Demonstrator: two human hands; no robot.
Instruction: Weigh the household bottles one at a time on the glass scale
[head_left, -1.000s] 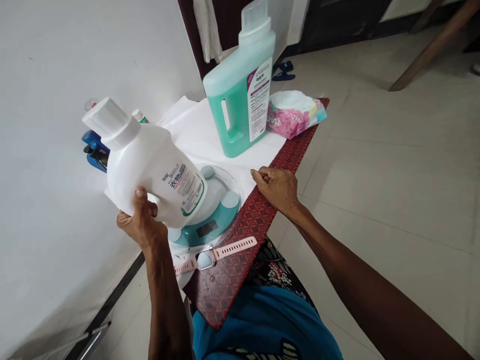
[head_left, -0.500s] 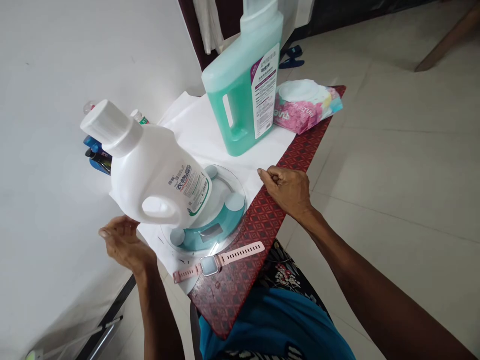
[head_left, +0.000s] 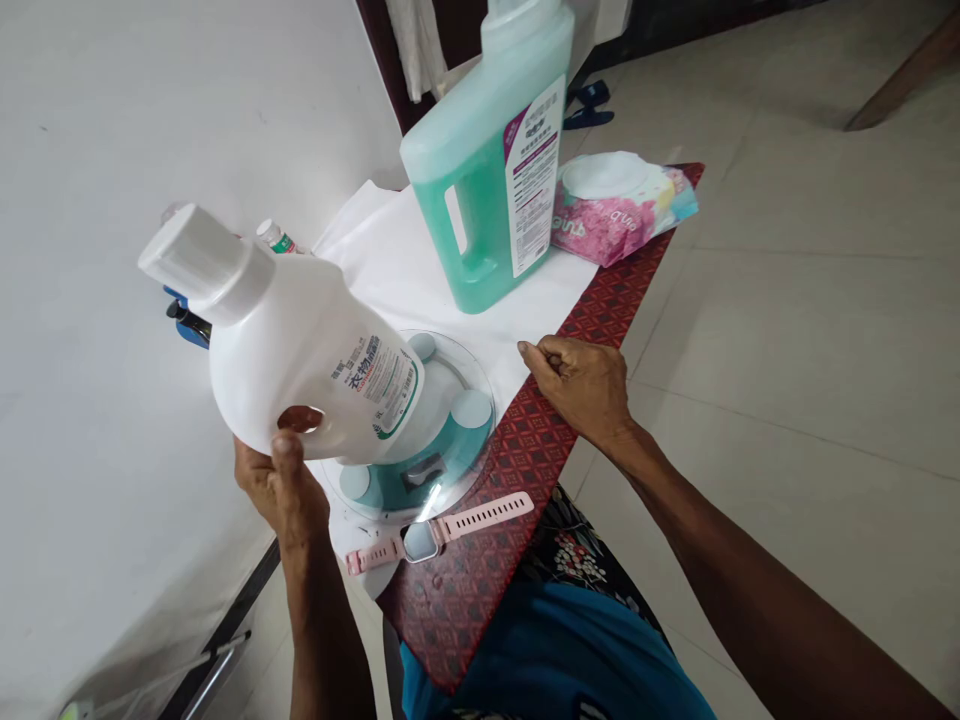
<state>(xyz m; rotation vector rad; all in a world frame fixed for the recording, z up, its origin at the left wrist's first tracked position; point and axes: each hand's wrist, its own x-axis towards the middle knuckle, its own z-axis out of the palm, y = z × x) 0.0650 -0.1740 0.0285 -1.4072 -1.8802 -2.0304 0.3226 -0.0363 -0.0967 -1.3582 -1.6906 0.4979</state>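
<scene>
My left hand (head_left: 281, 482) grips the handle of a white detergent bottle (head_left: 300, 350) with a white cap, tilted to the left over a round teal and glass scale (head_left: 431, 440). Whether the bottle's base touches the scale I cannot tell. My right hand (head_left: 581, 385) rests as a loose fist on the red patterned board (head_left: 517, 440), just right of the scale, with nothing visible in it. A pink smartwatch (head_left: 439, 530) lies in front of the scale.
A large jug of green liquid (head_left: 491, 160) stands on white paper (head_left: 390, 260) behind the scale. A pink wipes pack (head_left: 619, 205) lies at the board's far end. Small bottles and blue items (head_left: 187, 320) sit by the white wall. Tiled floor lies to the right.
Half a second ago my left hand was off the white bottle; now it holds the handle again and the bottle leans further left. My right hand has stayed put.
</scene>
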